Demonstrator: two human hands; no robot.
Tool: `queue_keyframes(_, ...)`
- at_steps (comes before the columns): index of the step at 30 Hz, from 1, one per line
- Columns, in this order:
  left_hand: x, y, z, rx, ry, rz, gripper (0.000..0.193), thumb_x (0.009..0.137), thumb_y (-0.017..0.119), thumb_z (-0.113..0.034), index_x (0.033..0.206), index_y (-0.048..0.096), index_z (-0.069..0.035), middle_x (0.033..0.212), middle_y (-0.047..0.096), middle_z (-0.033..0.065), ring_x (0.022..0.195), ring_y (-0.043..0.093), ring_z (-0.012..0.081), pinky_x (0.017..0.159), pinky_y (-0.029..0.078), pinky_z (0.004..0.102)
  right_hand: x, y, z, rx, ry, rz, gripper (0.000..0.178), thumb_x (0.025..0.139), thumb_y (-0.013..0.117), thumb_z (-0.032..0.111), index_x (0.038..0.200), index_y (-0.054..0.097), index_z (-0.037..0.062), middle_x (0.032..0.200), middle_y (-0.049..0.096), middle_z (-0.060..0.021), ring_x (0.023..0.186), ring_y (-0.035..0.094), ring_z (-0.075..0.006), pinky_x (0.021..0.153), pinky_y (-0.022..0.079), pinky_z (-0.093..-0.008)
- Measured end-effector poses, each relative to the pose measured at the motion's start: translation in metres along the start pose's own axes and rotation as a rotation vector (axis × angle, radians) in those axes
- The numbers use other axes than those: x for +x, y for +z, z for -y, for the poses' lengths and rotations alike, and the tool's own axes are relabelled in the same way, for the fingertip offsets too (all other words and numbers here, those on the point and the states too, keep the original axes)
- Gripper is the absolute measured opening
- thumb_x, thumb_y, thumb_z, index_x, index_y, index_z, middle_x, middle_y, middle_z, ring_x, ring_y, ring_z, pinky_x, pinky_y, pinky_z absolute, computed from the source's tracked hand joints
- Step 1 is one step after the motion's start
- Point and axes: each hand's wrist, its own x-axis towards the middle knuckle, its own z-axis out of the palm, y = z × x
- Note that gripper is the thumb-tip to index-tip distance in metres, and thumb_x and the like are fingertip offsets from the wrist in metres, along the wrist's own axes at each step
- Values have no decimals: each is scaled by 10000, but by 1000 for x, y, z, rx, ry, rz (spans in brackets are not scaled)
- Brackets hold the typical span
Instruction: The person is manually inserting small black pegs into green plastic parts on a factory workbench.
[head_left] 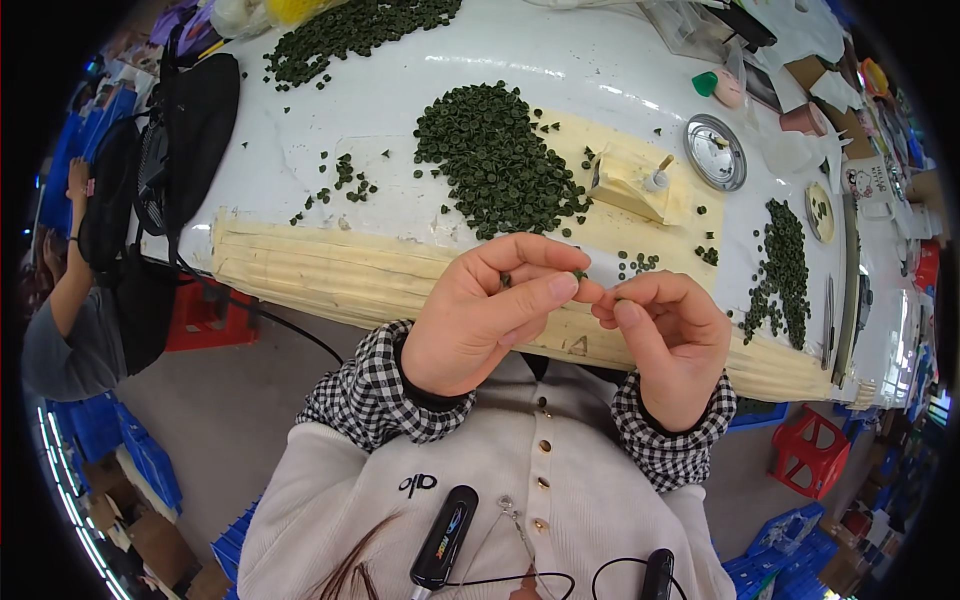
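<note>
My left hand is closed in a pinch on a small dark green round piece, with a bit more dark green showing behind its curled fingers. Close by, my right hand has thumb and forefinger pressed together, its fingertips nearly meeting the left ones. A tiny greenish spot shows at its pinch, too small to name. Both hands are raised at the table's padded near edge. Beyond them lies a large heap of the same green pieces. Several loose pieces lie just past the right hand.
A tape-covered block with a short upright peg stands right of the heap. Farther right are a round metal dish, another green pile and tweezers. A black bag sits left; a red stool stands below right.
</note>
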Motion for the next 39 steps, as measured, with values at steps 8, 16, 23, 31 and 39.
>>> queue_keyframes(8, 0, 6, 4, 205, 121, -67, 167, 851, 574, -1, 1017, 596, -3, 952, 644, 99, 608, 492, 34, 525, 387, 153, 3, 6, -5, -288, -234, -93, 124, 735, 628, -78, 846, 608, -29, 794, 604, -72, 752, 570, -148, 672, 451, -253)
queue_keyframes(16, -2, 0, 9, 404, 196, -113, 177, 791, 639, 38, 966, 635, 10, 878, 651, 54, 713, 554, 31, 630, 449, 154, 4, 10, -6, -372, -287, -121, 120, 717, 648, -67, 823, 616, -25, 785, 604, -89, 708, 577, -171, 654, 450, -261)
queue_keyframes(23, 0, 4, 12, 466, 261, -146, 147, 805, 653, -22, 952, 669, -15, 664, 529, -78, 564, 391, -31, 480, 295, 131, 5, 11, -8, -430, -341, -124, 129, 713, 652, -72, 827, 615, -23, 784, 593, -92, 697, 581, -168, 631, 455, -252)
queue_keyframes(31, -3, 5, 8, 503, 221, -154, 150, 785, 638, 38, 933, 642, 11, 734, 590, -19, 606, 451, -6, 535, 374, 136, 5, 11, -10, -465, -353, -147, 132, 713, 652, -74, 829, 613, -25, 790, 589, -101, 687, 586, -169, 623, 459, -249)
queue_keyframes(39, -2, 5, 11, 509, 278, -186, 143, 792, 628, 45, 929, 653, 11, 789, 640, 25, 639, 507, 4, 546, 392, 141, 4, 13, -10, -521, -418, -135, 162, 713, 653, -76, 863, 632, -18, 785, 589, -104, 684, 590, -175, 618, 461, -247)
